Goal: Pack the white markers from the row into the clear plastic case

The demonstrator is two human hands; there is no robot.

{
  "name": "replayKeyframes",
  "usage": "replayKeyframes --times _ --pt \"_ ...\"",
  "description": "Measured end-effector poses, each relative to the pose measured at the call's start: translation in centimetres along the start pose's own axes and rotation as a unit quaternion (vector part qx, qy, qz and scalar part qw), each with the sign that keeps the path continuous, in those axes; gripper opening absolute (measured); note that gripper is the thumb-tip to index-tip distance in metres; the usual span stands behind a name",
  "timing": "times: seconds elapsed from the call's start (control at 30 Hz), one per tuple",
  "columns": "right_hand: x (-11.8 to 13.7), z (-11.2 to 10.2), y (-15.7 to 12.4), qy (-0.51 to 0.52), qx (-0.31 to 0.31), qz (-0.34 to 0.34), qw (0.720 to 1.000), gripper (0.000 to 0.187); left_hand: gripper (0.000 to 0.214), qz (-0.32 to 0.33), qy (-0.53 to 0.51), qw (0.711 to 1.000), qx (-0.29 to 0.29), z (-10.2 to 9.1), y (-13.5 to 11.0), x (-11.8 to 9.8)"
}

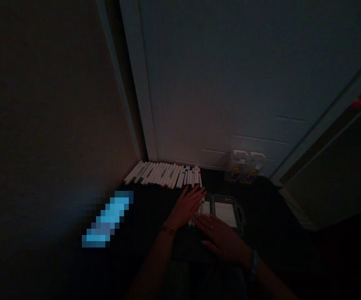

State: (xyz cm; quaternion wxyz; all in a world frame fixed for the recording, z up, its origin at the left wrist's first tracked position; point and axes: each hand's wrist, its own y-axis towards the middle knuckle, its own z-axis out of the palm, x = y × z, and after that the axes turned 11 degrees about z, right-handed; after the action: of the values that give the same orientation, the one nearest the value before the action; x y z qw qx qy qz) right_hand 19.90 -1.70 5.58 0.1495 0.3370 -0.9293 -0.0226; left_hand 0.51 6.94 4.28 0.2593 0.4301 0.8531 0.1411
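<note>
An open clear plastic case [240,213] lies on the dark tabletop in front of me, with a white sheet [225,215] in its right half. Over the left half, my left hand [187,206] stretches out its fingers, palm down. Lower and to the right, my right hand [219,236] lies flat with its fingers extended and thumb apart. A white marker with a green band [202,204] shows between the hands in the case. Other markers there are mostly covered by my hands. The dim light hides fine contact.
A row of white markers [160,174] with coloured ends lies along the wall at the back left. Two clear handled cases with labels [235,170] stand upright at the back right. A blurred bright blue patch [108,221] is at the left.
</note>
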Motion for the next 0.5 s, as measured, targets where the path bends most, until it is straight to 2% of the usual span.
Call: replayKeyframes --times 0.2,0.5 --pt "-0.2 1.1 -0.2 0.011 -0.004 0.010 1.000 0.058 0.038 -0.032 -0.031 0.999 0.020 1.8 -0.4 1.4" --pt "-0.5 0.8 0.0 0.027 -0.015 -0.005 1.000 0.059 0.038 -0.045 -0.019 0.998 0.030 1.6 -0.6 1.4"
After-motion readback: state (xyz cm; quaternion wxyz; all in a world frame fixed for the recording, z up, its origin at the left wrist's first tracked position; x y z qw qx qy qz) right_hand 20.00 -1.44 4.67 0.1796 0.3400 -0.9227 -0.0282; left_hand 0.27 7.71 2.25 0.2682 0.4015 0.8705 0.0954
